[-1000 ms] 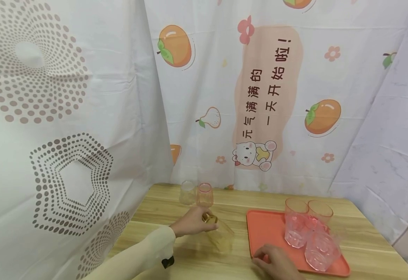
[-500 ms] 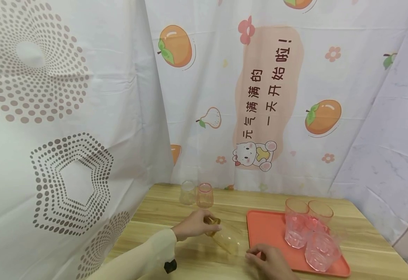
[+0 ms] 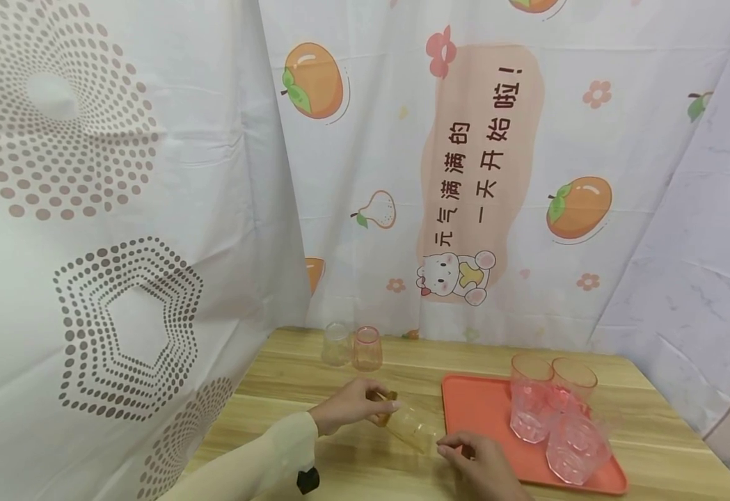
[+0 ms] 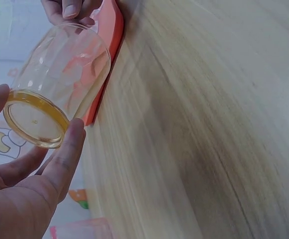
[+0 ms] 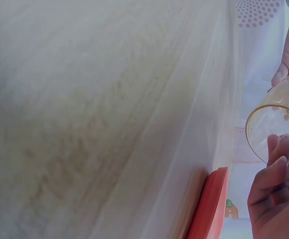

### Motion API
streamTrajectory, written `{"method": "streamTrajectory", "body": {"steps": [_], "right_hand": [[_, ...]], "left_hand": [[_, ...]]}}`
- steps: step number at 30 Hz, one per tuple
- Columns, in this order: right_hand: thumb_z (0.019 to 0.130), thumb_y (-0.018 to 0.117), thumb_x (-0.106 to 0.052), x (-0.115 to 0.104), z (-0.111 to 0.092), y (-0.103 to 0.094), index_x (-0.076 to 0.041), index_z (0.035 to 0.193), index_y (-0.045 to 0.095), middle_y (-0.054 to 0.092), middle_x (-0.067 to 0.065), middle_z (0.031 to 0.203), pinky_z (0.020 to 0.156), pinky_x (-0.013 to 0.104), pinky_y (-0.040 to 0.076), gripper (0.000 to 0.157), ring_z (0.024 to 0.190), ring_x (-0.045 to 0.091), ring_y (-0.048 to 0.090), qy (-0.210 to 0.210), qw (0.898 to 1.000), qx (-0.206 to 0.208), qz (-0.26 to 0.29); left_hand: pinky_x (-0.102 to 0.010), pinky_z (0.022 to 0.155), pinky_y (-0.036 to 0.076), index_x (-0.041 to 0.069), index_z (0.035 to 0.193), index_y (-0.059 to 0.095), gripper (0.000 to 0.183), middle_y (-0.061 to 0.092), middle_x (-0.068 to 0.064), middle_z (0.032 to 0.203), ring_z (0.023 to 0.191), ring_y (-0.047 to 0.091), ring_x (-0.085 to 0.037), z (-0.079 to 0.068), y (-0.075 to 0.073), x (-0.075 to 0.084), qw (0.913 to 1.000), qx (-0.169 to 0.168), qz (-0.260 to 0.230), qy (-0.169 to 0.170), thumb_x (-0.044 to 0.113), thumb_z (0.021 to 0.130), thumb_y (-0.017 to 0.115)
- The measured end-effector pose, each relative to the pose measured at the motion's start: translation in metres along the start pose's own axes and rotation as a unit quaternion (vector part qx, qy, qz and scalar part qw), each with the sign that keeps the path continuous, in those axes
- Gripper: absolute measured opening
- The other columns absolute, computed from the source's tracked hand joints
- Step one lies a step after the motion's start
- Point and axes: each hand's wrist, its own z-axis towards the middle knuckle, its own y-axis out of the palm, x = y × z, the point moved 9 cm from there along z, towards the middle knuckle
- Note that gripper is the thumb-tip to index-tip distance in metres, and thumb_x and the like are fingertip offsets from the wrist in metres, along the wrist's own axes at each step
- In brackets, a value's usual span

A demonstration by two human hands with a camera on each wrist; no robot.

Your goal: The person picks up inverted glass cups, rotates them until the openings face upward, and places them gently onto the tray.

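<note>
A clear yellow-tinted drinking glass lies tilted in the air above the table, its mouth toward my right hand. My left hand holds it by the thick amber base, with thumb and fingers on opposite sides in the left wrist view. My right hand is at the glass's rim, fingers bent, beside the tray's near left edge. Whether those fingertips pinch the rim or only come close to it is unclear.
A red-orange tray on the right bears several pinkish clear glasses. At the back left of the wooden table stand a colourless glass and a pink glass. Printed curtains hang behind and at the left.
My left hand has moved slightly right, tipping the yellow glass further over so its mouth turns toward the right hand. My right hand has shifted left, to the rim.
</note>
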Motion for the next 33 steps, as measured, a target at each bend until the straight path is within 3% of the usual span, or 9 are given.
{"method": "streamTrajectory", "body": {"steps": [13,19,24,28,33], "right_hand": [[0.096,0.074,-0.023,-0.009,0.001,0.002,-0.009,0.1,0.077,0.069,-0.008,0.085,0.056,0.023,0.045,0.016,0.066,0.002,0.052,-0.027,0.999,0.01,0.014],[0.096,0.074,-0.026,-0.002,0.003,0.004,-0.005,0.105,0.077,0.073,0.001,0.096,0.06,0.023,0.047,0.023,0.07,0.004,0.054,0.03,0.998,0.006,0.062],[0.097,0.073,-0.024,0.004,0.004,0.003,0.001,0.108,0.074,0.062,0.005,0.073,0.051,0.024,0.045,0.027,0.056,0.007,0.05,0.073,0.99,0.007,0.123],[0.097,0.073,-0.021,0.003,0.002,0.0,0.002,0.111,0.072,0.054,0.004,0.065,0.05,0.024,0.044,0.027,0.051,0.007,0.047,0.08,0.986,0.024,0.146],[0.095,0.075,-0.017,-0.002,0.0,-0.009,-0.002,0.108,0.075,0.066,0.006,0.081,0.05,0.024,0.044,0.02,0.053,0.006,0.047,0.056,0.988,0.076,0.124]], "left_hand": [[-0.038,0.084,0.059,-0.004,0.132,0.06,0.053,0.065,-0.011,0.112,0.095,0.068,-0.025,0.003,0.006,-0.011,0.9988,-0.007,-0.047,-0.012,0.032,0.096,0.075],[-0.037,0.085,0.059,-0.004,0.132,0.059,0.051,0.063,-0.013,0.115,0.097,0.067,-0.025,0.005,0.008,-0.014,0.9977,-0.005,-0.066,-0.014,0.028,0.096,0.075],[-0.037,0.086,0.059,-0.004,0.131,0.058,0.049,0.061,-0.015,0.116,0.099,0.068,-0.025,0.007,0.011,-0.016,0.9949,-0.014,-0.099,-0.017,0.027,0.096,0.075],[-0.038,0.086,0.059,-0.004,0.133,0.057,0.052,0.062,-0.016,0.115,0.098,0.069,-0.026,0.006,0.013,-0.018,0.994,-0.021,-0.105,-0.018,0.026,0.096,0.076],[-0.042,0.087,0.058,-0.005,0.138,0.053,0.06,0.063,-0.016,0.115,0.097,0.07,-0.028,0.006,0.017,-0.019,0.9938,-0.034,-0.104,-0.018,0.027,0.094,0.078]]}}
